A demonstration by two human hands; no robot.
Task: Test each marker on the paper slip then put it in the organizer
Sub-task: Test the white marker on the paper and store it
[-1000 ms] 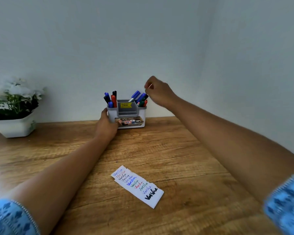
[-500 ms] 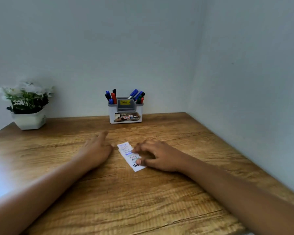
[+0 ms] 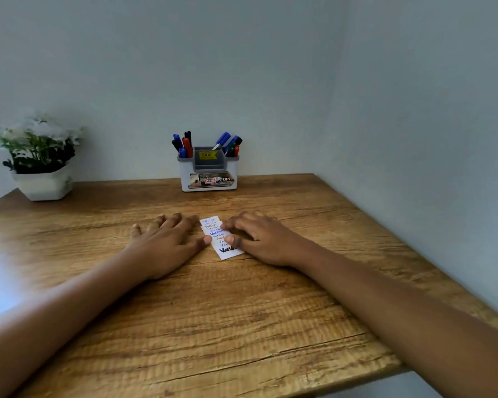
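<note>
Upper center: 1 organizer (image 3: 209, 175), markers in 2 clusters, roughly 4 left (image 3: 183, 144), roughly 5 right (image 3: 229, 143), exact count unclear. Center: 1 paper slip (image 3: 219, 237), 2 hands. Upper left: 1 potted plant (image 3: 39, 159). 1 table (image 3: 213, 311).

slip (image 3: 216, 234) between hands, organizer (image 3: 209, 174) behind

Between your hands and the organizer (image 3: 209, 175) the desk (image 3: 270, 311) lies bare — only the plant pot (image 3: 45, 185) crowds the far left corner.
</note>
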